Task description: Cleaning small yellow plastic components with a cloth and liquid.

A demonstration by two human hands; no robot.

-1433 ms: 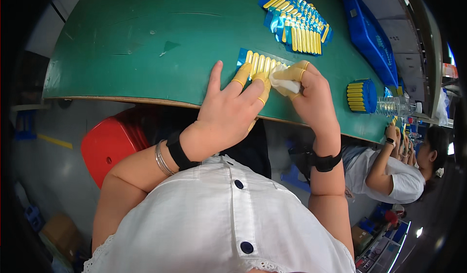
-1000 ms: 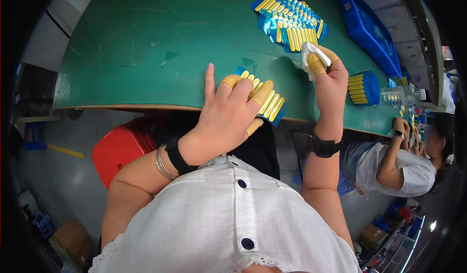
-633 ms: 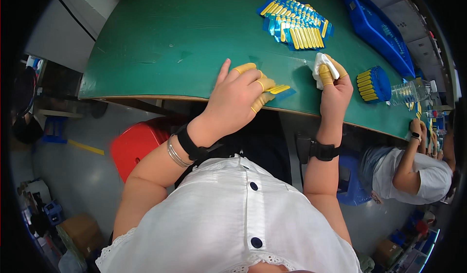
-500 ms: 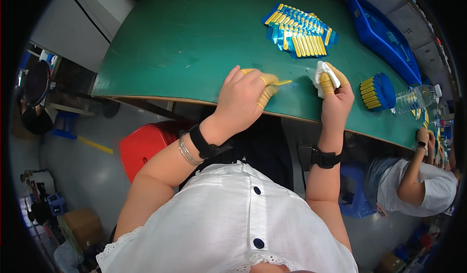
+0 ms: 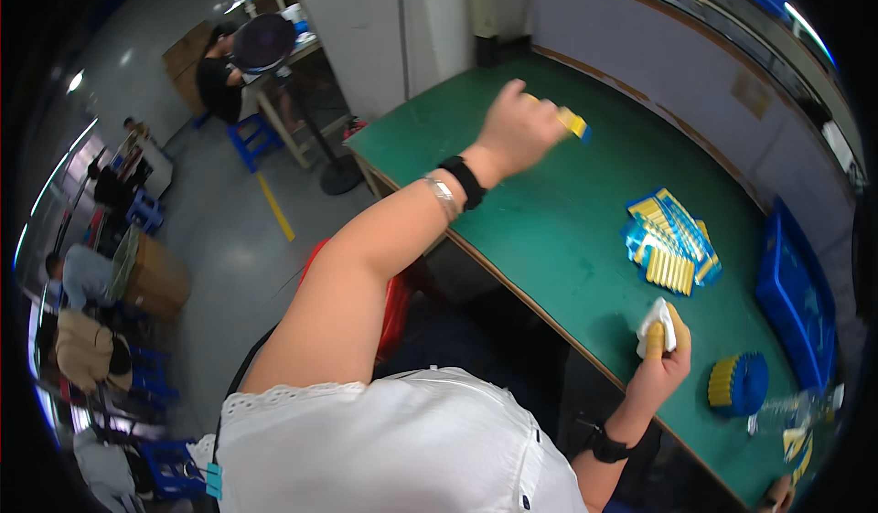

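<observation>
My left hand (image 5: 519,133) reaches out over the far left of the table, blurred by motion. Its fingers pinch a small yellow strip with a blue end (image 5: 581,129). In my right hand (image 5: 668,367), a folded white cloth (image 5: 655,328) is gripped between thumb and fingers, above the table's near edge. Yellow finger covers sit on the right thumb and fingertip. Beyond the cloth lies an overlapping pile of blue sheets with rows of yellow strips (image 5: 672,271). Right of my right hand stands a round blue-and-yellow bundle (image 5: 739,383).
The green table (image 5: 558,266) has a blue tray (image 5: 794,289) along its right back side and a clear plastic bottle (image 5: 794,411) near the bundle. Another person's hand (image 5: 777,493) shows at the lower right. A fan (image 5: 265,47) stands beyond the table's left end.
My left hand has swung away from my right hand to the far left, still pinching the strip. The view has turned left. My right hand keeps hold of the cloth.
</observation>
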